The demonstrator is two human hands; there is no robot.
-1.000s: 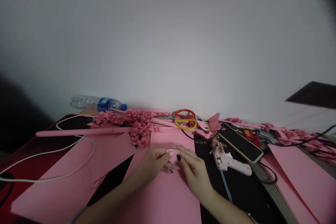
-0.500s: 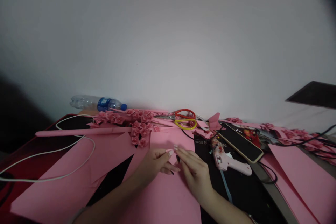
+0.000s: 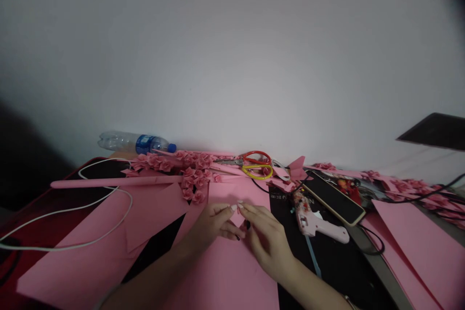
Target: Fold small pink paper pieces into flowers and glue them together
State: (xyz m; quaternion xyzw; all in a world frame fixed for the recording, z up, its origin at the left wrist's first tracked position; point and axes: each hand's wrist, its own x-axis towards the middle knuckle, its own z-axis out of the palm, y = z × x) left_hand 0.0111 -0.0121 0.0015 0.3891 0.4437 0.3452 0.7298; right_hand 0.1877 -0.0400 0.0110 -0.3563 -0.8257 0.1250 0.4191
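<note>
Small pink paper [image 3: 238,219]: top edge now curled between hands [image 3: 268,238].

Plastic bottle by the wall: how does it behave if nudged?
The bottle would probably roll, since it lies on its side and its body looks round. Likely light for its size: no liquid shows through the clear plastic. Rolled toward the person, it may catch on the pink paper flowers at its near side.

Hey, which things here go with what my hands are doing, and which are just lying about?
Likely belongs:
small pink paper, in left hand and right hand
pink sheet beneath
pink paper flowers
scissors
glue gun

Probably just lying about:
bottle
phone
white cable
</note>
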